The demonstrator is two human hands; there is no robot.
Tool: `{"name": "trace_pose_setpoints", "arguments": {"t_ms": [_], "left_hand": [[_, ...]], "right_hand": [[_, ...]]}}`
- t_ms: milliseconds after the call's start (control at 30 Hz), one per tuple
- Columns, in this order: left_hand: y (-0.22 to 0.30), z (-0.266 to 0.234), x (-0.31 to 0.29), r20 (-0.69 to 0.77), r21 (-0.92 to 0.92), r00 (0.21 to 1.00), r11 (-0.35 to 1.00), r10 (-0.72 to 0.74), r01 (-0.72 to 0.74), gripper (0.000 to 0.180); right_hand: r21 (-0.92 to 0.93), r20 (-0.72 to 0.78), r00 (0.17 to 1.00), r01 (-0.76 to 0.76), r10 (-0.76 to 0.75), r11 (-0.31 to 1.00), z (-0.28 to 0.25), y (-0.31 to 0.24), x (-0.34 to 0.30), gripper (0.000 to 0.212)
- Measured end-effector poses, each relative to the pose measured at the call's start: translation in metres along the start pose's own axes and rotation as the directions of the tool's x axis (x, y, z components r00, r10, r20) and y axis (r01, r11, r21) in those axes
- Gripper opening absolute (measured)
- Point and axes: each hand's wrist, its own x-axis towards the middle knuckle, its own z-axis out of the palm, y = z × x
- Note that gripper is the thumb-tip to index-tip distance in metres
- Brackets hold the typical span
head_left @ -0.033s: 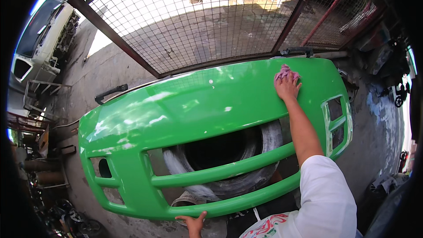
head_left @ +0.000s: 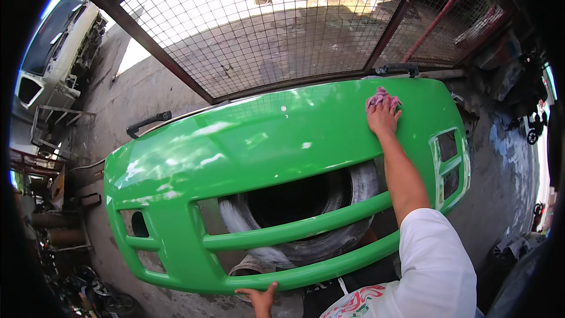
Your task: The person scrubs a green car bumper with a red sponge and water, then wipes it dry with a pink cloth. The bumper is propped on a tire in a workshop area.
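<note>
A large glossy green vehicle bumper (head_left: 247, 141) lies across the view with its openings toward me. My right hand (head_left: 383, 119) is on its far right part, pressing a crumpled pink cloth (head_left: 382, 98) against the painted surface. The cloth bunches out beyond my fingertips. At the near edge, left of the middle, my left hand (head_left: 259, 300) grips the rim of the bumper, thumb and one finger spread along it. The rest of its fingers are hidden.
Beneath the bumper, a tyre (head_left: 235, 212) and a pale bucket (head_left: 248, 268) show through the openings. A wire mesh gate (head_left: 259, 41) stands close behind it. Black brackets (head_left: 148, 123) stick out along the far edge. A partly stripped white vehicle (head_left: 53, 53) stands at far left.
</note>
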Motion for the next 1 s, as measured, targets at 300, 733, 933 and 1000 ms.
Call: {"name": "trace_pose_setpoints", "arguments": {"t_ms": [300, 733, 933, 1000], "left_hand": [[-0.008, 0.007, -0.001, -0.101, -0.179, 0.969, 0.954, 0.226, -0.241, 0.138], [0.045, 0.011, -0.004, -0.111, 0.053, 0.966, 0.972, 0.235, -0.23, 0.113], [0.123, 0.043, -0.088, -0.389, 0.539, 0.726, 0.779, 0.567, -0.32, 0.097], [0.151, 0.065, -0.127, -0.289, 0.785, 0.521, 0.51, 0.803, -0.351, 0.092]], "right_hand": [[0.248, -0.164, 0.502, 0.854, -0.849, 0.457, -0.002, -0.385, -0.238, 0.06], [0.228, 0.031, 0.846, 0.512, -0.532, 0.828, -0.002, -0.09, 0.071, 0.065], [0.243, 0.044, 0.875, 0.458, -0.481, 0.855, 0.027, 0.143, 0.17, 0.071], [0.26, 0.073, 0.88, 0.437, -0.469, 0.861, 0.035, 0.197, 0.193, 0.071]]}}
